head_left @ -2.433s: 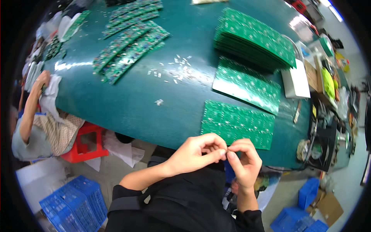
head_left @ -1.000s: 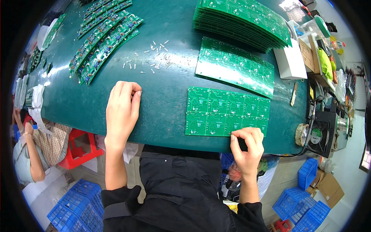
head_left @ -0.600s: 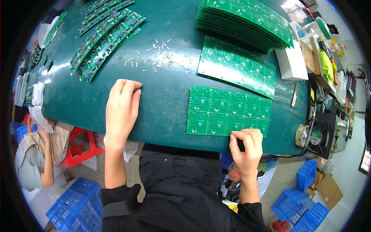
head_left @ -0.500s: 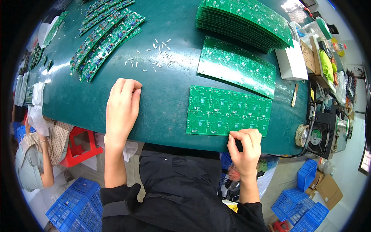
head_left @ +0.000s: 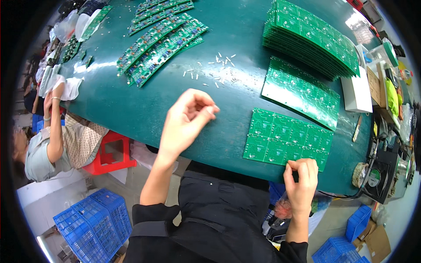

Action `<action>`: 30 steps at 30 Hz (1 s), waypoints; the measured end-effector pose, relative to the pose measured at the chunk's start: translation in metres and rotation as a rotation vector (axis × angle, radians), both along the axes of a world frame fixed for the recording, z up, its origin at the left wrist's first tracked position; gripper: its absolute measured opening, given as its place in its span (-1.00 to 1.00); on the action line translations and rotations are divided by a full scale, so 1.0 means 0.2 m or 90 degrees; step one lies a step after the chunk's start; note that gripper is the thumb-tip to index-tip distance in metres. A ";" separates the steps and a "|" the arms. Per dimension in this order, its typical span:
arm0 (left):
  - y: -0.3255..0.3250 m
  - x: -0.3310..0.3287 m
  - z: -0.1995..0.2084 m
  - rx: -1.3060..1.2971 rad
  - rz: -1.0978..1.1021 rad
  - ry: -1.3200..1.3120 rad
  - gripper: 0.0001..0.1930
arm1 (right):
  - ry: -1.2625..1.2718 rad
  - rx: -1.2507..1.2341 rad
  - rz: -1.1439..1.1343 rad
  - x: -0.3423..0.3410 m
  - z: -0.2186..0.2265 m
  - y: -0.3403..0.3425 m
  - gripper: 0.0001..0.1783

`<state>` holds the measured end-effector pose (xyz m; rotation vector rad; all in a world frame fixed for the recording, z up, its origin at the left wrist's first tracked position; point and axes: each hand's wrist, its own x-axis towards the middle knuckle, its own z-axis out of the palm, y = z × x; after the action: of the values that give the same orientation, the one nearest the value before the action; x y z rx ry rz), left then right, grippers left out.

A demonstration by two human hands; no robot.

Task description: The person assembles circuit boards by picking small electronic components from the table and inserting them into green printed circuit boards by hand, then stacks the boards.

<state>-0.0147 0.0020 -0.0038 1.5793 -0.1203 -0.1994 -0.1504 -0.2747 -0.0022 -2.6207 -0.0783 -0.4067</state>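
A green circuit board panel [head_left: 287, 138], marked into several repeated sections, lies flat near the table's front edge. At its near edge, my right hand [head_left: 302, 182] has thumb and forefinger closed on the board. My left hand [head_left: 186, 120] is held over the table to the left of that board, fingers curled and thumb tip against them. Whatever it may pinch is too small to make out. Beyond it lie several small pale pin-like parts [head_left: 226, 74], scattered loose. Another bare panel [head_left: 302, 90] rests just behind the first.
A tall stack of bare panels [head_left: 311, 39] stands at the back right beside a white box [head_left: 357, 94]. Populated boards [head_left: 164, 52] lie at the back left. A fan unit [head_left: 376, 175] and a tape roll [head_left: 359, 174] sit at the right edge. Another person [head_left: 55, 136] sits at left.
My view has swung left, so the table appears farther right. My left hand has moved right, closer to the board, and its fingers have curled in. The right hand stays at the board's edge.
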 end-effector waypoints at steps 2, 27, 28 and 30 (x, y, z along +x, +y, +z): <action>-0.03 -0.02 0.01 -0.093 -0.075 0.088 -0.87 | 0.026 0.023 0.008 0.00 0.02 -0.02 -0.74; -0.44 -0.30 0.09 0.015 -0.301 0.030 -0.82 | 0.045 0.613 -0.225 -0.11 0.03 -0.19 -0.89; -0.43 -0.29 0.09 0.050 -0.296 0.012 -0.85 | 0.026 0.468 -0.198 -0.11 0.01 -0.20 -0.88; -0.43 -0.29 0.08 0.055 -0.278 0.010 -0.89 | -0.011 0.232 -0.151 -0.08 0.00 -0.21 -0.85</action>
<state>-0.0733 -0.0835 0.0122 1.6218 -0.4509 -0.5642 -0.1674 -0.3162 -0.0025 -2.2709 0.2780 -0.4743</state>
